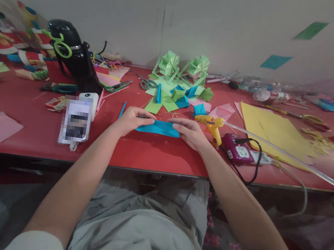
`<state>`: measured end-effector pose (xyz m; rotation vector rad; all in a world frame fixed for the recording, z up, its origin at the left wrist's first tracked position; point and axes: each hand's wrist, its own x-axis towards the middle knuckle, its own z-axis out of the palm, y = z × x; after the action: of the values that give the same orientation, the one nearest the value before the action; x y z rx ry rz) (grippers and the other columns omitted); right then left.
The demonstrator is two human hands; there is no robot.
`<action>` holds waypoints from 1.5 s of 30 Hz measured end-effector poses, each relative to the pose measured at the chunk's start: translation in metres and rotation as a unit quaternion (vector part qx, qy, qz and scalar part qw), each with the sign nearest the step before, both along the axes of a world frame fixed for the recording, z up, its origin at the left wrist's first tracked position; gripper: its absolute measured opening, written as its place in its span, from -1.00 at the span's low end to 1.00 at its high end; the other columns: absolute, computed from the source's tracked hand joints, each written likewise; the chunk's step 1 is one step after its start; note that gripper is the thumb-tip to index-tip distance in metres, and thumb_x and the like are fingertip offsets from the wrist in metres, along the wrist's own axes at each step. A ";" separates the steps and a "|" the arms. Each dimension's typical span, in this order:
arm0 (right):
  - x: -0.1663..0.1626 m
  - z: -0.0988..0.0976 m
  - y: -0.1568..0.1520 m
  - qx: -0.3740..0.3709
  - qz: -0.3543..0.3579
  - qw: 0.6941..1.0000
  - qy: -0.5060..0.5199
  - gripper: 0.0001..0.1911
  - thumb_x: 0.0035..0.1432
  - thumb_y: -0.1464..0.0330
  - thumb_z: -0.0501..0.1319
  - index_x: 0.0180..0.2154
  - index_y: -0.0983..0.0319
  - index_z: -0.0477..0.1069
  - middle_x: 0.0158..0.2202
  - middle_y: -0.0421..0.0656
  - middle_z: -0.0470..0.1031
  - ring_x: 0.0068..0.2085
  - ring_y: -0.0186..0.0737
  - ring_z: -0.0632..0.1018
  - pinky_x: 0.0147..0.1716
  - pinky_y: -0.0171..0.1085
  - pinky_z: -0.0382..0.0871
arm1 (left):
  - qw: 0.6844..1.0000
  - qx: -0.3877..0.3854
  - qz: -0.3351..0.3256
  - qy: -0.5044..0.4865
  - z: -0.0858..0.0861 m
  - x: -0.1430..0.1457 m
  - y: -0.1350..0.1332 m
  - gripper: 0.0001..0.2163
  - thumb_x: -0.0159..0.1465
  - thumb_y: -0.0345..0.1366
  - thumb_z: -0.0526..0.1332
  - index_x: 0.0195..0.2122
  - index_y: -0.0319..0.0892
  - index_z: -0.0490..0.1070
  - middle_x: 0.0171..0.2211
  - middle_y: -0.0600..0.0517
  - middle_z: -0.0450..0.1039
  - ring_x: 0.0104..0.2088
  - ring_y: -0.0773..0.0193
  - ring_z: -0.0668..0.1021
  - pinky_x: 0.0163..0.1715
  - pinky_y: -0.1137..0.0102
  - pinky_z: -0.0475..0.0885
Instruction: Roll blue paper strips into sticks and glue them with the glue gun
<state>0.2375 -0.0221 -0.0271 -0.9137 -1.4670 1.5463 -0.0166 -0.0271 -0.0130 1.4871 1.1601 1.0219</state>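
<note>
L hand [133, 122] & R hand [189, 133]: each pinching one end of the long bright-blue paper strip [160, 129]; some fingertips hidden. Strip runs approx. horiz. btwn hands, nr front edge of the red smooth-topped table [156, 156]; contact w/ table: can't tell.

Technique (judgement): keep ends level w/ equal tension, line up long edges b4 pressing, then press from ctr outward for a crisp, even crease. Caution: yellow plastic glue gun [214, 128] just beside R hand; tip poss. hot.
</note>
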 end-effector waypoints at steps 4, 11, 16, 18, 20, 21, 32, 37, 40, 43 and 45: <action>-0.003 -0.002 0.000 0.043 -0.014 0.998 -0.035 -0.56 0.03 0.03 0.42 -0.13 0.17 0.65 -0.25 -0.13 0.64 -0.27 -0.20 0.59 -0.32 -0.25 0.50 | 0.997 0.055 -0.006 0.048 0.002 0.006 -0.002 -0.75 0.07 -0.13 0.45 -0.27 -0.13 0.68 -0.27 -0.05 0.68 -0.23 0.13 0.66 -0.21 0.31 0.54; -0.005 -0.006 0.003 0.047 -0.070 0.996 -0.018 -0.58 -0.07 0.05 0.48 -0.23 0.18 0.65 -0.34 -0.17 0.60 -0.37 -0.24 0.55 -0.36 -0.24 0.49 | 0.995 0.090 0.019 0.048 0.003 0.013 -0.004 -0.72 0.08 -0.07 0.44 -0.27 -0.13 0.68 -0.29 -0.05 0.68 -0.24 0.11 0.65 -0.30 0.33 0.52; -0.004 -0.007 0.004 0.042 -0.067 0.997 -0.021 -0.63 -0.06 0.08 0.47 -0.25 0.16 0.65 -0.37 -0.19 0.60 -0.38 -0.27 0.53 -0.37 -0.28 0.42 | 0.995 0.089 0.014 0.047 0.002 0.010 -0.003 -0.70 0.08 -0.05 0.46 -0.24 -0.12 0.68 -0.25 -0.06 0.68 -0.22 0.11 0.65 -0.29 0.34 0.51; -0.004 -0.007 0.004 0.032 -0.060 0.997 -0.024 -0.62 -0.06 0.07 0.47 -0.26 0.17 0.65 -0.39 -0.19 0.59 -0.39 -0.27 0.52 -0.38 -0.28 0.41 | 0.996 0.076 0.009 0.043 0.001 0.008 -0.003 -0.69 0.08 -0.04 0.46 -0.24 -0.13 0.68 -0.24 -0.07 0.68 -0.21 0.10 0.65 -0.28 0.33 0.52; -0.004 -0.007 0.003 0.031 -0.063 0.997 -0.027 -0.62 -0.06 0.05 0.46 -0.29 0.18 0.65 -0.38 -0.19 0.60 -0.38 -0.27 0.53 -0.38 -0.28 0.40 | 0.997 0.065 0.007 0.041 0.000 0.007 -0.003 -0.68 0.08 -0.03 0.46 -0.24 -0.13 0.68 -0.24 -0.07 0.68 -0.21 0.09 0.65 -0.26 0.31 0.53; -0.004 -0.006 0.003 0.035 -0.067 0.997 -0.029 -0.62 -0.06 0.05 0.46 -0.29 0.18 0.65 -0.37 -0.18 0.60 -0.37 -0.26 0.53 -0.37 -0.28 0.40 | 0.997 0.062 0.006 0.042 0.000 0.007 -0.003 -0.68 0.08 -0.03 0.45 -0.23 -0.13 0.68 -0.24 -0.07 0.68 -0.21 0.09 0.65 -0.25 0.30 0.53; -0.007 -0.001 -0.002 0.082 -0.074 0.992 -0.060 -0.62 0.01 0.00 0.41 -0.30 0.16 0.65 -0.30 -0.17 0.63 -0.25 -0.17 0.56 -0.26 -0.24 0.43 | 0.994 0.097 0.003 0.050 0.007 0.022 -0.008 -0.77 0.11 -0.12 0.43 -0.29 -0.15 0.67 -0.26 -0.05 0.68 -0.20 0.10 0.66 -0.15 0.28 0.55; -0.007 -0.005 0.002 0.083 -0.080 0.992 -0.052 -0.65 0.01 0.02 0.43 -0.28 0.13 0.67 -0.26 -0.17 0.65 -0.20 -0.14 0.57 -0.20 -0.20 0.44 | 0.993 0.108 0.007 0.054 0.007 0.023 -0.007 -0.79 0.12 -0.12 0.42 -0.29 -0.12 0.67 -0.24 -0.04 0.68 -0.17 0.09 0.66 -0.10 0.26 0.54; -0.006 -0.005 0.001 0.085 -0.075 0.992 -0.051 -0.67 0.00 0.07 0.44 -0.24 0.12 0.67 -0.23 -0.16 0.66 -0.17 -0.13 0.58 -0.16 -0.18 0.43 | 0.991 0.114 0.019 0.064 0.007 0.022 -0.006 -0.79 0.14 -0.13 0.41 -0.28 -0.11 0.67 -0.23 -0.03 0.68 -0.15 0.09 0.65 -0.08 0.26 0.52; -0.006 -0.004 0.001 0.084 -0.075 0.992 -0.061 -0.67 0.02 0.08 0.44 -0.23 0.12 0.67 -0.20 -0.14 0.67 -0.14 -0.11 0.59 -0.14 -0.17 0.44 | 0.993 0.104 0.019 0.059 0.006 0.020 -0.006 -0.78 0.15 -0.13 0.41 -0.26 -0.13 0.67 -0.22 -0.04 0.68 -0.14 0.10 0.65 -0.08 0.27 0.51; -0.005 -0.005 0.001 0.090 -0.070 0.991 -0.066 -0.67 0.03 0.08 0.43 -0.22 0.12 0.67 -0.18 -0.14 0.67 -0.11 -0.09 0.60 -0.12 -0.17 0.44 | 0.995 0.083 0.008 0.045 0.006 0.020 -0.006 -0.76 0.14 -0.13 0.40 -0.24 -0.14 0.67 -0.22 -0.05 0.68 -0.15 0.10 0.64 -0.11 0.28 0.51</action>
<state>0.2323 -0.0209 -0.0317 -1.0050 -1.5714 1.2502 0.0032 -0.0333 -0.0069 1.6724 1.1739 1.0939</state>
